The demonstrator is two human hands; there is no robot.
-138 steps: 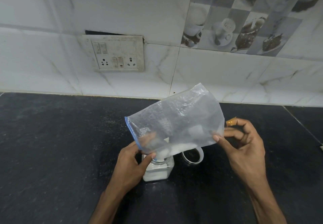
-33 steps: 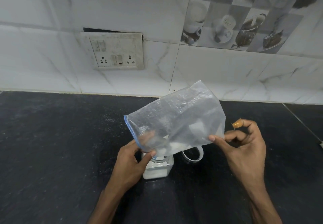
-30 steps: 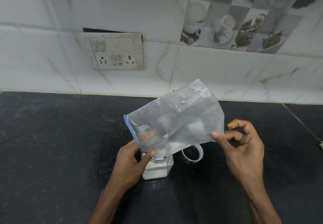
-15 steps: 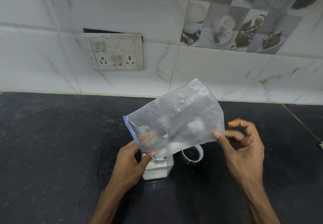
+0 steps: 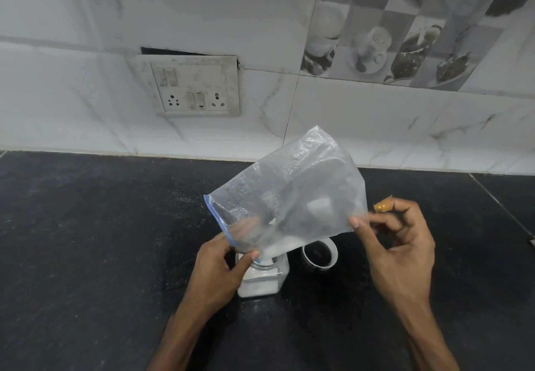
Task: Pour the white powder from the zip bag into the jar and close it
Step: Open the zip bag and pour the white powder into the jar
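A clear zip bag [image 5: 289, 197] with a blue zip edge is tilted over a small square clear jar [image 5: 262, 279] on the black counter. White powder has gathered at the bag's low corner, right over the jar's mouth, and the jar holds white powder at its bottom. My left hand [image 5: 220, 266] pinches the bag's mouth beside the jar's neck. My right hand [image 5: 396, 243] touches the bag's raised far edge with thumb and fingertip. The jar's clear round lid [image 5: 320, 254] lies on the counter just right of the jar.
A small orange-brown scrap [image 5: 382, 205] shows at my right fingers. The black counter [image 5: 86, 240] ends at a white tiled wall with a switch and socket plate [image 5: 197, 86]. Fine white specks dust the counter left of the bag.
The bag and jar stay almost where they were. My right fingers have shifted slightly along the bag's raised edge.
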